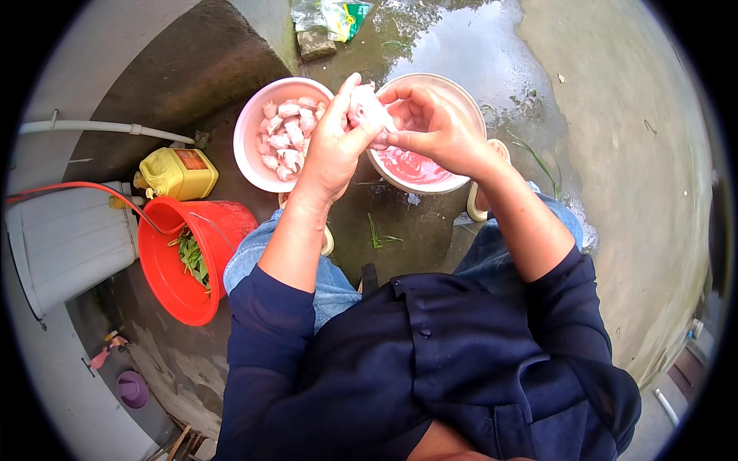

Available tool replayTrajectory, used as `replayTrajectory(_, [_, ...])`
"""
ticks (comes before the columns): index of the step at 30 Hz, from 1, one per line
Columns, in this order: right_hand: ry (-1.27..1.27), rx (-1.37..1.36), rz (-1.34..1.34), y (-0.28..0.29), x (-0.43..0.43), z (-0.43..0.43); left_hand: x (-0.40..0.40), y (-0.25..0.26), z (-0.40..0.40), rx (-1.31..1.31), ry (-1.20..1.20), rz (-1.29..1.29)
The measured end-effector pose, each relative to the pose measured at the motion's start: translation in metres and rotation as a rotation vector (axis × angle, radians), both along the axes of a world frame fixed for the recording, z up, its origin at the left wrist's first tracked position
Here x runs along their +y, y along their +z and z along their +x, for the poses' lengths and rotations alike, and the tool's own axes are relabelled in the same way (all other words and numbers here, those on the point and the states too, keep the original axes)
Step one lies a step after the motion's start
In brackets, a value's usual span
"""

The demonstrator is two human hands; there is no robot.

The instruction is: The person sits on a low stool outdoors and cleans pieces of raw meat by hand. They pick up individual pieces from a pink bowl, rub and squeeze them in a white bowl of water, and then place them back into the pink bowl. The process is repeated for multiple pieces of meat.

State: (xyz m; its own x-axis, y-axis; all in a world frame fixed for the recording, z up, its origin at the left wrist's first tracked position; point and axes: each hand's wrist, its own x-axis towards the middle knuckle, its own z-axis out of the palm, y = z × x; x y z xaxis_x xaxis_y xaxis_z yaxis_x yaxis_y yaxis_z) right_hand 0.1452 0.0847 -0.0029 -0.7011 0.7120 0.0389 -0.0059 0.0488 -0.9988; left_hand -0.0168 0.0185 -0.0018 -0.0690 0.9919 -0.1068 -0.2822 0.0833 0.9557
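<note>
A pale piece of raw meat (pixel 367 109) rests in my left hand (pixel 337 138), held between thumb and fingers. The fingers of my right hand (pixel 435 129) pinch its lower end, with the thumb near the left thumb. Both hands are above the gap between two basins. The left white basin (pixel 245 155) holds several similar pieces of raw meat (pixel 293 135). In the right basin (pixel 477 112) is pinkish-red water (pixel 412 168); part of it and whatever lies under my right hand are hidden.
Left of my knee a red bucket (pixel 164 276) with green leaves (pixel 193 256) leans over, an orange hose (pixel 86 184) reaching its mouth. Behind it are a yellow jerrycan (pixel 179 173) and a grey-white container (pixel 69 239). Wet concrete (pixel 398 230) lies underfoot; plastic packaging (pixel 331 17) is ahead.
</note>
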Motion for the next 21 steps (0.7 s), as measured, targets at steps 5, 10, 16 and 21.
replayTrajectory(5, [0.080, 0.037, -0.130, -0.002, 0.005, 0.006, 0.000, 0.003, -0.005, 0.035, -0.075, 0.011])
replayTrajectory(10, [0.095, -0.137, 0.297, 0.006, 0.007, 0.013, -0.003, 0.015, -0.003, 0.055, -0.146, -0.104])
replayTrajectory(16, [-0.141, -0.334, 0.712, 0.002, -0.008, 0.007, 0.000, 0.002, 0.007, 0.165, -0.129, -0.156])
replayTrajectory(21, [-0.221, -0.349, 0.771, -0.001, -0.012, 0.004, 0.001, -0.020, 0.016, 0.276, -0.118, -0.106])
